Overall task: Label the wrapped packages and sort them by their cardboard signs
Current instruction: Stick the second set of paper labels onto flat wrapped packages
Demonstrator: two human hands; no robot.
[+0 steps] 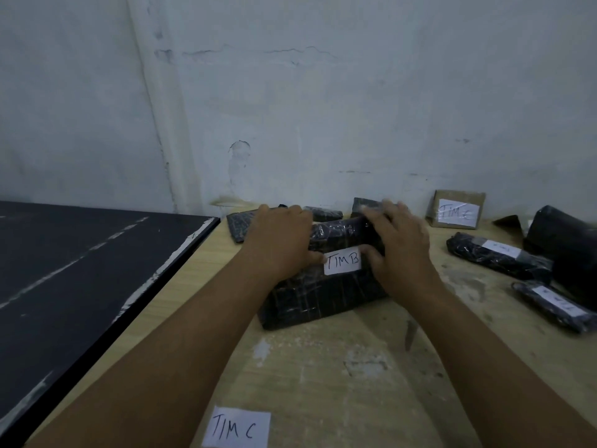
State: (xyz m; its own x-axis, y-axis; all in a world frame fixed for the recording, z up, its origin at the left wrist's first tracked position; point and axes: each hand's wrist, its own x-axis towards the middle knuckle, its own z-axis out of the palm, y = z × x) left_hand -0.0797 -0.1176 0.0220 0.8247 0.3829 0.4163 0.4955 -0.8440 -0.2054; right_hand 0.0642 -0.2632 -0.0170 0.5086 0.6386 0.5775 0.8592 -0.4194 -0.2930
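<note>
A large black wrapped package (318, 300) lies on the wooden table (339, 376) in the middle. A white paper label reading "TIM B" (342, 263) sits on its top. My left hand (281, 240) grips the package's left side, thumb at the label's left edge. My right hand (399, 244) grips the right side, thumb by the label's right edge. A cardboard sign marked "TIM C" (456, 209) leans on the wall at the back right. A loose "TIM C" label (236, 428) lies at the near edge.
Two labelled black packages (497, 255) (554, 305) lie at the right, beside a bulky black bundle (568, 240). More black packages (239, 226) sit behind my hands by the wall. A dark board (80, 270) adjoins the table's left side.
</note>
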